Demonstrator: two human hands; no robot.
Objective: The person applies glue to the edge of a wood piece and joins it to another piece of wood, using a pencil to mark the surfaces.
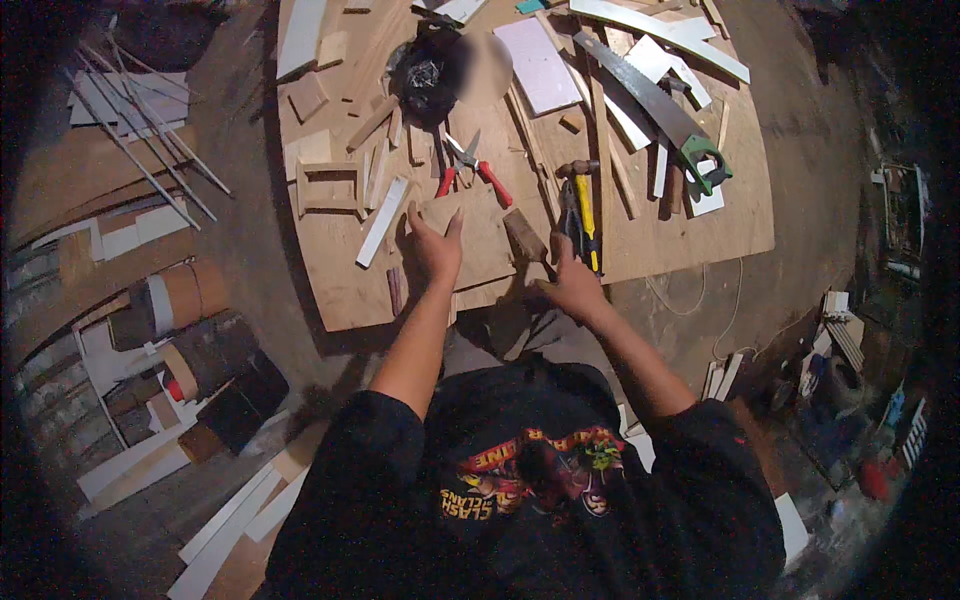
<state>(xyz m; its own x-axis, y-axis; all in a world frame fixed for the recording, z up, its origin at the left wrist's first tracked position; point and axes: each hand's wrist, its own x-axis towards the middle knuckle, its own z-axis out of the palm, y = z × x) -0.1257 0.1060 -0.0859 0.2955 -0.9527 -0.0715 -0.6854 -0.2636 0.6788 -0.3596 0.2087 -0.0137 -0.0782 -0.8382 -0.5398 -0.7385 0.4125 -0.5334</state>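
My left hand (pixel 437 250) lies at the left part of a flat wooden board (pixel 482 243) near the table's front edge, its thumb and fingers spread apart. My right hand (pixel 577 285) is closed round the narrow end of a brown, flat, wide-ended tool (pixel 524 236) whose exact kind I cannot make out. The tool's wide end points away from me, over the board's right side. Just beyond the board, red-handled snips (pixel 468 158) lie with their blades apart. Right of the tool are a yellow-handled hammer (pixel 586 205) and dark pliers (pixel 570 215).
The wooden table (pixel 690 240) bears a green-handled handsaw (pixel 650 110), a black plastic bag (pixel 425 75), a pale pink panel (pixel 537 68), a small wooden frame (pixel 330 188) and a white strip (pixel 383 222). Offcuts (pixel 225 520) are scattered on the floor at left.
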